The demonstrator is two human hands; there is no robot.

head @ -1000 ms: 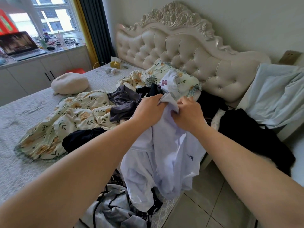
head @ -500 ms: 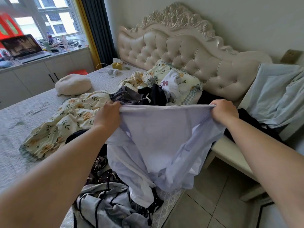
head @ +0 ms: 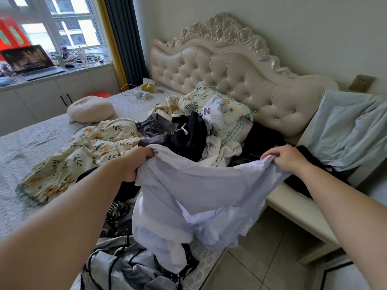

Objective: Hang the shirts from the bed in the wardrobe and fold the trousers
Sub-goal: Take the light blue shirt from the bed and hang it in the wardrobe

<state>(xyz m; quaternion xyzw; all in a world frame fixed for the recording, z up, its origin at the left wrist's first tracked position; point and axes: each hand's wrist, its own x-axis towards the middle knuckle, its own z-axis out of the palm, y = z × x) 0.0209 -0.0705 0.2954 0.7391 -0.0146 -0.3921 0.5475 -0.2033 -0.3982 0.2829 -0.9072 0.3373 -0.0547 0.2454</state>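
I hold a pale lavender shirt (head: 201,191) spread over the near edge of the bed (head: 31,141). My left hand (head: 136,164) grips its left top edge and my right hand (head: 287,158) grips its right top edge. The cloth sags between them and hangs down in folds. Behind it lies a heap of clothes: a black garment with a white drawstring (head: 188,135), a grey one (head: 155,126) and a white shirt with red letters (head: 211,111). A striped grey and black garment (head: 117,266) lies at the bed's near corner.
A floral quilt (head: 83,151) covers the middle of the bed, with a cream cushion (head: 90,109) beyond. A tufted headboard (head: 230,65) stands behind. At right, a white bedside bench (head: 293,208) carries black cloth (head: 301,181) and a light blue sheet (head: 347,126). Tiled floor (head: 261,258) lies below.
My hands went from close together on the bunched shirt to wide apart, spreading it out. Since half a second ago the stretched top edge has sagged and the hands sit slightly lower.
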